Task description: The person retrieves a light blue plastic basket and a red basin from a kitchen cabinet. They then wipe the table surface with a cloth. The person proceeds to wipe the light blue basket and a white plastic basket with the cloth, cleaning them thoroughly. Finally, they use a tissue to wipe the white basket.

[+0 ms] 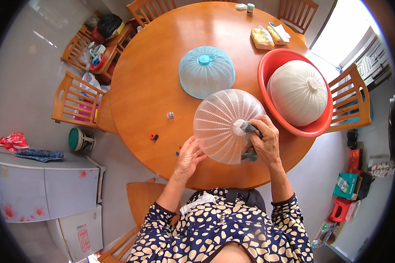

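Observation:
A clear plastic mesh food cover (219, 127), dome-shaped with a white knob, is at the table's near edge in front of me. At its left rim my left hand (188, 158) is open, palm toward the cover, with the fingers apart and the tips at the edge. My right hand (267, 140) is closed on a grey cloth (249, 128) against the cover's knob and right side. Part of the cloth hangs below my fingers. Farther back stands a light-blue mesh food cover (206, 74). A white mesh food cover (296, 92) rests in a red basin (262, 72) at the right.
The round wooden table (149, 79) carries a small clear item (170, 115), a small red-and-black item (154, 136), tissue packs (262, 38) and a small jar (250, 9). Wooden chairs (77, 98) surround it. A bucket (80, 139) and a fridge (70, 188) stand at the left.

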### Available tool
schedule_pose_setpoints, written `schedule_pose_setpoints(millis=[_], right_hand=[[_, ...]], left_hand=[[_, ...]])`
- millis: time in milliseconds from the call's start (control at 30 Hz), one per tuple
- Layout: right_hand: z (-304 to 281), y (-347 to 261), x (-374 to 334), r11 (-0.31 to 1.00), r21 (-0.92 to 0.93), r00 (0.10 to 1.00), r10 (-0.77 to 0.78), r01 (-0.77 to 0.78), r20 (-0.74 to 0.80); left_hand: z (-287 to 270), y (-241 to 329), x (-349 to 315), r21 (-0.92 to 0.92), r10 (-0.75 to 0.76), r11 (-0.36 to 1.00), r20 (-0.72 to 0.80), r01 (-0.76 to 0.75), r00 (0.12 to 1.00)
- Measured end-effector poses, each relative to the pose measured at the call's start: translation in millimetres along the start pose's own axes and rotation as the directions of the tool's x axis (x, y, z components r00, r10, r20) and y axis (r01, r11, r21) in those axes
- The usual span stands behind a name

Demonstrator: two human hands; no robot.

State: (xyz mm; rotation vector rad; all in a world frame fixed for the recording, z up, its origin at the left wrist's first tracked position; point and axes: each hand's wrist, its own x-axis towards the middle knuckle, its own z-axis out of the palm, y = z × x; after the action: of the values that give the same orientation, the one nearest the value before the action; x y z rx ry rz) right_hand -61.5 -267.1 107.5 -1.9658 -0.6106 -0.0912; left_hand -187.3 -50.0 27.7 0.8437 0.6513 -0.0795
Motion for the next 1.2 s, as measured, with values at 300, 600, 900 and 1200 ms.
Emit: schedule_pose_setpoints(millis=[300,600,900,1200], right_hand=[[17.7,-24.0,35.3,0.966,0.08,0.947,-0.222,0.246,-0.232],[24.1,-37.7,94.6,0.95,0.239,0.966,-0.152,0.202,-0.21],[45.8,53.9,21.9,0.975,0.158,0.98,0.171,-0.154,-0.1],[67.9,47.8,23.0,0.875,-0.483,0.89,0.248,-0.036,0.383]], left_hand=[[-1.8,30.7,26.4,-0.334,0.244,0.919,0.065,-0.209,0.968],[21.3,103.7,81.4,-0.331,0.48,0.862,0.291,-0.383,0.828],[22.3,118.0,145.1,-0.416,0.364,0.878,0.264,-0.235,0.893],[6.2,118.4,177.8,-0.39,0.197,0.912,0.155,-0.123,0.968]])
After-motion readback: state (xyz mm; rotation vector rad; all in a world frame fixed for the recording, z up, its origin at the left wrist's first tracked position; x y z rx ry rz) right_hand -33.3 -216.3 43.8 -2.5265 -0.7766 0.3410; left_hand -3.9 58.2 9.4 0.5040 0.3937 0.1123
